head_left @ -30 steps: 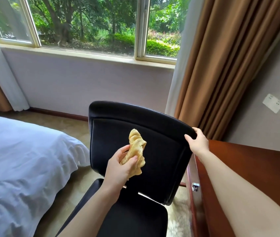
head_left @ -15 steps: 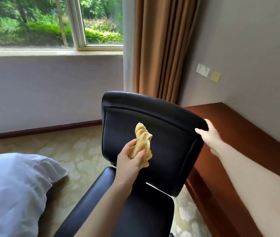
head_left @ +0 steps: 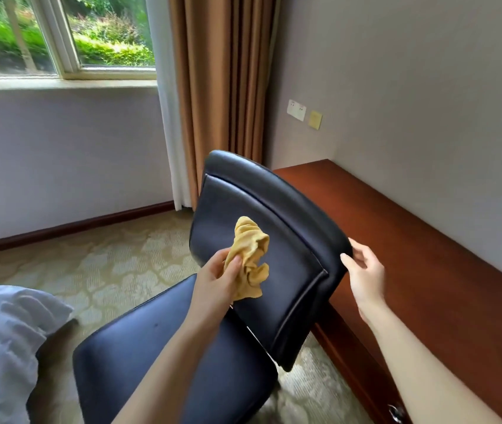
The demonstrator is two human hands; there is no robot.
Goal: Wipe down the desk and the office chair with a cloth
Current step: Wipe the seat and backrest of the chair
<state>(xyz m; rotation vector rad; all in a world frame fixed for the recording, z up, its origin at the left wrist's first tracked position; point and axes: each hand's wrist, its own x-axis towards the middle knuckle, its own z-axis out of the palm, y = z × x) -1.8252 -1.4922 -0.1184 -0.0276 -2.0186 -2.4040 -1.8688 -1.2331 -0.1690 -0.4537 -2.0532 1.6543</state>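
- Left hand, forearm reaching up from the bottom edge, grips a crumpled yellow cloth between thumb and curled fingers.
- Right hand, arm outstretched, holds the chair backrest by its edge, thumb in front, fingers behind.

Head-worn view (wide-angle) looks forward, down; chair close.
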